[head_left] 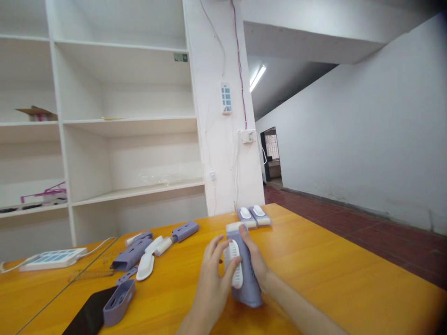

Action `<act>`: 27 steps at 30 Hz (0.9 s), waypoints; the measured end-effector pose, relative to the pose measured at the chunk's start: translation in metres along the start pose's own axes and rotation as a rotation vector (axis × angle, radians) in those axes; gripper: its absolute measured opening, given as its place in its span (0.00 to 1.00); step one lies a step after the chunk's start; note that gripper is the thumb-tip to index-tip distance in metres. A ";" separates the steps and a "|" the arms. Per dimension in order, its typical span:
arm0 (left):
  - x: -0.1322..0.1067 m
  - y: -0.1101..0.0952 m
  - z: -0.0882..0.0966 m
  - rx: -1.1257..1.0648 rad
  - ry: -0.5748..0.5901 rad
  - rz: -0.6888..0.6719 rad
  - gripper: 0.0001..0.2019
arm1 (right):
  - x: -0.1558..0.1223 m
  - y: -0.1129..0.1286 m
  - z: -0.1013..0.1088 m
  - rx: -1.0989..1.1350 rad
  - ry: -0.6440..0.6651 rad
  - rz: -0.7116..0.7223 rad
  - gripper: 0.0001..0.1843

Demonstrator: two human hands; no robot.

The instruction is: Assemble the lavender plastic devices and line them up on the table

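Both my hands hold one lavender plastic housing [248,274] with a white ribbed insert [233,265] on its face. My left hand [211,284] covers its left side, thumb on the white insert. From behind and to the right, my right hand [257,264] grips the housing, fingers curled over the top edge. The piece stands tilted just above the orange table [331,274]. Two finished units [253,217] with white inserts lie side by side at the far table edge.
Loose lavender housings [134,253], a white insert [145,267] and another housing [185,231] lie to the left. One open lavender shell [118,302] rests beside a black phone [89,314]. A white power strip [52,258] sits far left. White shelves stand behind.
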State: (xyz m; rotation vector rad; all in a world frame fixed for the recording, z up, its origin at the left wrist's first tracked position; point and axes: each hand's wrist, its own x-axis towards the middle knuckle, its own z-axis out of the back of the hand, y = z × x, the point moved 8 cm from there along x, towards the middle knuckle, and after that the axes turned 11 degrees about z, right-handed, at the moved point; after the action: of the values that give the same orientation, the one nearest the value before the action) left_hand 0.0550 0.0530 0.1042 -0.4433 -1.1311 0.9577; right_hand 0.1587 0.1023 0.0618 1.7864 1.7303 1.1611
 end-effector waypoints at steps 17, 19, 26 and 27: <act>-0.008 0.011 -0.004 0.197 0.412 0.026 0.57 | -0.003 -0.034 0.014 0.002 0.055 -0.394 0.29; -0.008 0.009 -0.003 0.199 0.411 0.012 0.60 | -0.004 -0.037 0.009 0.009 0.073 -0.389 0.29; -0.009 0.004 -0.004 0.223 0.328 -0.045 0.58 | -0.003 -0.038 0.004 0.046 0.126 -0.353 0.27; -0.010 0.004 -0.005 0.229 0.320 -0.048 0.58 | -0.003 -0.038 0.005 0.046 0.131 -0.348 0.28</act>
State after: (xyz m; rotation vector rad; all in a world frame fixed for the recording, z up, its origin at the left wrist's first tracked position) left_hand 0.0570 0.0481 0.0939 -0.3656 -0.7309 0.9237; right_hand 0.1390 0.1068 0.0293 1.3834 2.0566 1.1136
